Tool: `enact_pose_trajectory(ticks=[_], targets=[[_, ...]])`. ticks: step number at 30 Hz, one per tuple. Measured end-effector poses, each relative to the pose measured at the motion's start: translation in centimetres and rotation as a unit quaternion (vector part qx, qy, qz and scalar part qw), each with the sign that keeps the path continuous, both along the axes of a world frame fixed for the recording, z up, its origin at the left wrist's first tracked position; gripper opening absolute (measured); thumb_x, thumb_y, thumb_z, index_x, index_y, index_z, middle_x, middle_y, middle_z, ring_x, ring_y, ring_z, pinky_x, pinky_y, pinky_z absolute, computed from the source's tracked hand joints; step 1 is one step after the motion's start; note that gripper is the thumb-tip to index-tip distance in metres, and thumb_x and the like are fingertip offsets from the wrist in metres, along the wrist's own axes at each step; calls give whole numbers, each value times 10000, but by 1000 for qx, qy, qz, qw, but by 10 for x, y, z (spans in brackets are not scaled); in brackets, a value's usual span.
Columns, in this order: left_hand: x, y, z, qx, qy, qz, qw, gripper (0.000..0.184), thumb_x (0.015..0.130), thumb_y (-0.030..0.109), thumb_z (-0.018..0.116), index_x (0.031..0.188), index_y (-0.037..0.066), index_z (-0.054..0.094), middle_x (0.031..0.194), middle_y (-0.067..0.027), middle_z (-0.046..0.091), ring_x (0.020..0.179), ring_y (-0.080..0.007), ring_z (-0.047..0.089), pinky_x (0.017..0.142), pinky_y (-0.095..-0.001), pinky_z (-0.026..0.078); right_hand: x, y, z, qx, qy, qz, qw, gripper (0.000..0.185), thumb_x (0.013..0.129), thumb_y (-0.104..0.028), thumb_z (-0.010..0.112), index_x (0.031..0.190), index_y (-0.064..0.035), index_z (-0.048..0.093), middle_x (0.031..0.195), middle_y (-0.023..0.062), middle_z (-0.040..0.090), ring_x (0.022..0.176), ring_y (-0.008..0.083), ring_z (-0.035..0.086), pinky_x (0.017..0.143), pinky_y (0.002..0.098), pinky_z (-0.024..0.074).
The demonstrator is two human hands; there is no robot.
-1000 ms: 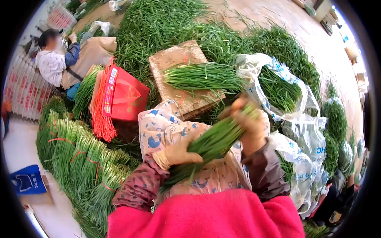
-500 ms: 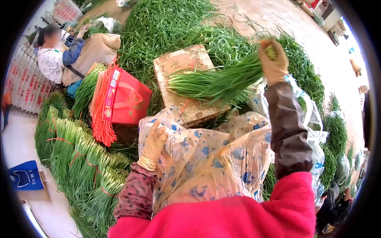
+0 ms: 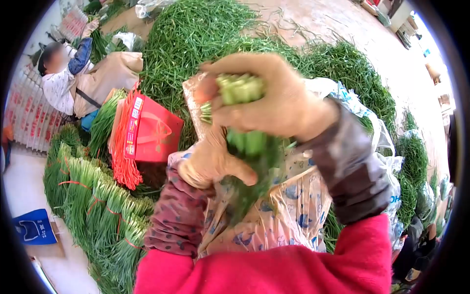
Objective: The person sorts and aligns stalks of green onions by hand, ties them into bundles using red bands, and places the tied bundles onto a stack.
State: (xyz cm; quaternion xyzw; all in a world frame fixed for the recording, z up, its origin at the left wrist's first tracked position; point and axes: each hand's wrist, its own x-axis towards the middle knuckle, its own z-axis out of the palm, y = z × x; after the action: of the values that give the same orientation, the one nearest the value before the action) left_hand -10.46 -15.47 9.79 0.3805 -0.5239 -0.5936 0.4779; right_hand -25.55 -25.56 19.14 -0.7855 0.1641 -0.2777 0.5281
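Raised in front of me, my right hand [image 3: 274,98] wears a tan glove and grips a bunch of chives [image 3: 240,89]. The pale cut ends show between its thumb and fingers, and the green leaves hang down, blurred. Just below it, my gloved left hand [image 3: 208,159] is at the leaves, its thumb stretched out across them. The left fingers point up and are partly hidden behind the right hand. Under both hands lies a plastic apron [image 3: 293,196] with a blue print. A pale board [image 3: 193,100] is mostly covered from view by my hands.
A red box [image 3: 159,132] draped with orange-red ties [image 3: 122,157] stands left of the board. Tied chive bundles [image 3: 98,201] lie on the left. Loose chives [image 3: 196,29] are heaped ahead. Plastic bags [image 3: 387,171] sit at right. Another person [image 3: 73,73] sits at upper left.
My right hand has swung left and toward me, lifting the chives off the board and turning their leaves downward. My left hand has risen from the apron to the leaves.
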Motion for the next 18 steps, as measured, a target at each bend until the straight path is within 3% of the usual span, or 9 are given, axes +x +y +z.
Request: enact_pose_trajectory(ticks=[3, 5, 6, 9, 10, 12, 13, 15, 18], targets=[[-22, 11, -8, 74, 146, 124, 979, 982, 582, 64, 897, 1380, 72, 325, 1279, -57, 507, 1141, -185, 521, 980, -326, 441, 30, 24, -36, -33, 5, -164, 986, 494, 740, -153, 775, 1183, -30, 594, 1028, 130, 668, 946, 224, 659, 850, 322, 536], [-10, 15, -52, 36, 60, 207, 976, 830, 619, 37, 866, 1321, 46, 423, 1209, -64, 566, 1072, -190, 573, 936, -327, 478, 37, 33, -48, 52, 84, -169, 981, 628, 712, -264, 811, 1242, -68, 536, 1065, 142, 648, 996, 268, 643, 876, 361, 514], [-2, 19, -70, 37, 46, 231, 971, 791, 623, 28, 856, 1303, 37, 451, 1184, -70, 586, 1049, -191, 587, 918, -332, 490, 42, 35, -63, 51, 83, -170, 981, 903, 662, -261, 848, 1408, -101, 363, 1222, 182, 588, 1116, 303, 597, 931, 363, 492], [11, 25, -59, 53, 203, 302, 930, 678, 723, 1, 737, 1335, 26, 448, 1115, -80, 622, 996, -189, 609, 877, -332, 509, 30, 48, -103, 38, -5, -165, 986, 1239, 600, -277, 866, 1500, -35, 50, 1454, 260, 349, 1298, 366, 434, 1070, 366, 368], [12, 25, -48, 50, 142, 351, 924, 659, 807, -20, 637, 1406, 98, 386, 990, -87, 649, 879, -185, 634, 816, -321, 536, 22, 56, -108, 49, -6, -119, 992, 1271, 596, -311, 870, 1497, -20, 22, 1469, 286, 301, 1334, 389, 374, 1099, 371, 328], [14, 22, -42, 90, 317, 388, 861, 644, 822, -35, 610, 1405, 124, 388, 987, -85, 647, 877, -190, 636, 843, -335, 537, 26, 78, -128, -87, 124, -100, 983, 1235, 621, -279, 847, 1502, -36, 16, 1396, 277, 414, 1272, 387, 452, 1055, 383, 384], [19, 14, -60, 51, 295, 365, 881, 625, 824, -10, 628, 1390, 130, 403, 1012, -86, 643, 916, -188, 631, 867, -341, 531, 26, 76, -133, -86, 124, -99, 984, 1235, 621, -279, 847, 1502, -36, 16, 1396, 277, 414, 1272, 387, 452, 1055, 383, 384], [17, 6, -78, 85, 305, 344, 884, 569, 824, -1, 645, 1346, 76, 431, 1058, -93, 635, 994, -210, 615, 924, -376, 512, 24, 71, -136, 162, 248, -41, 954, 1176, 645, -231, 808, 1508, -63, 28, 1273, 259, 532, 1175, 374, 542, 978, 393, 450], [12, -14, -80, 57, 251, 258, 931, 577, 835, 93, 693, 1342, 24, 426, 1198, -103, 580, 1108, -229, 576, 958, -368, 479, 15, 43, -186, 158, 193, -125, 960, 970, 661, -153, 771, 1469, -69, 240, 1119, 211, 609, 1061, 321, 607, 901, 368, 492]])
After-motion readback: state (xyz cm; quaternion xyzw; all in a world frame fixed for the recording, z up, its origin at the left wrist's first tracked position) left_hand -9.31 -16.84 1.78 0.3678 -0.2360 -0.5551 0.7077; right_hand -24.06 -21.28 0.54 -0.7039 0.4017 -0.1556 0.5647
